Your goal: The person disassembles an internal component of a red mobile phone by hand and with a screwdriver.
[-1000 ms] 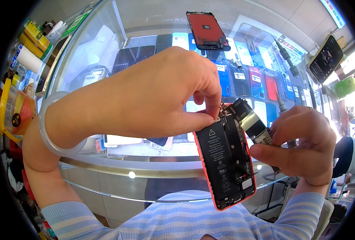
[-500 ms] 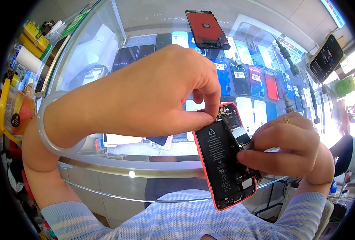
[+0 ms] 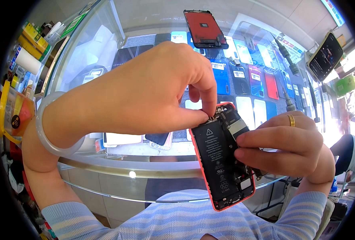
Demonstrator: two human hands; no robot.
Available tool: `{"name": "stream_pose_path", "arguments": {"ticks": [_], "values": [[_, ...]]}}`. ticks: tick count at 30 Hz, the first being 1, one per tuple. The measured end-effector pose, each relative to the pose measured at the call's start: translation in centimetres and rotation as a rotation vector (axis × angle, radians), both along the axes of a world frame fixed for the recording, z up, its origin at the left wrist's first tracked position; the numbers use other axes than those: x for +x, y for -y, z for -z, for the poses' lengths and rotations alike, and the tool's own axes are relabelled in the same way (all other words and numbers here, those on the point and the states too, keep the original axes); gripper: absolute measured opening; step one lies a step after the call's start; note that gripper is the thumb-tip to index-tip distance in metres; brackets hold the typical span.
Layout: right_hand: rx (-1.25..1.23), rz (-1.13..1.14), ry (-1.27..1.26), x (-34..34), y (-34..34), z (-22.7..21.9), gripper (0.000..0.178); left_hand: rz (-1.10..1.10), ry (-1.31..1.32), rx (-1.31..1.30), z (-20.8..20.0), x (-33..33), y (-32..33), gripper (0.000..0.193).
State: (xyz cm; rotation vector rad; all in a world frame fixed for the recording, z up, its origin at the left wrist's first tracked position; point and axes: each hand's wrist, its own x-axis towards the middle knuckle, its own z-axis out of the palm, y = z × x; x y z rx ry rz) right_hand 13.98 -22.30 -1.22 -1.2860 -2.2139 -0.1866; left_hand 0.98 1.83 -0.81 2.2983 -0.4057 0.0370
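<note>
An opened phone (image 3: 215, 160) with a coral-red frame is held tilted over the front edge of the glass counter. Its black battery (image 3: 215, 154) fills the left half. A dark circuit board (image 3: 236, 127) with a silver shield lies along the right half, and its lower end juts past the frame. Thumb and forefinger of my left hand (image 3: 165, 92) pinch the phone's top left corner, their tips close together. My right hand (image 3: 287, 144) has thumb and forefinger closed over the board's right side; its other fingers are partly hidden.
A detached screen (image 3: 205, 30) with a red back lies on the glass counter (image 3: 105, 192), above rows of phones displayed inside. Screwdrivers (image 3: 287, 56) lie at the right, by an upright phone (image 3: 325, 58) with its screen lit. A yellow-rimmed tub (image 3: 19, 114) stands far left.
My right forefinger has moved left, further over the circuit board and nearer the thumb. The phone has shifted slightly left, and my left hand's pinch has gone with it.
</note>
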Motion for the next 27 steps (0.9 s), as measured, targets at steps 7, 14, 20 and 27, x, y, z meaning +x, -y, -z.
{"name": "stream_pose_path", "arguments": {"ticks": [7,14,20,27], "values": [[-0.013,0.161,-0.042,-0.8,0.8,-0.2,0.024,0.013,0.0,0.005,0.0,0.0,0.0,0.008],[-0.076,0.228,-0.053,-0.8,1.1,-0.5,0.026,0.005,0.007,-0.007,0.2,0.1,0.1,0.007],[-0.063,0.352,-0.084,-1.4,1.0,-1.2,0.037,-0.028,0.026,-0.043,0.7,0.1,0.4,0.009],[-0.118,0.393,-0.087,-2.1,1.3,-1.8,0.044,-0.115,-0.068,-0.096,0.5,0.2,0.7,0.01]]}}
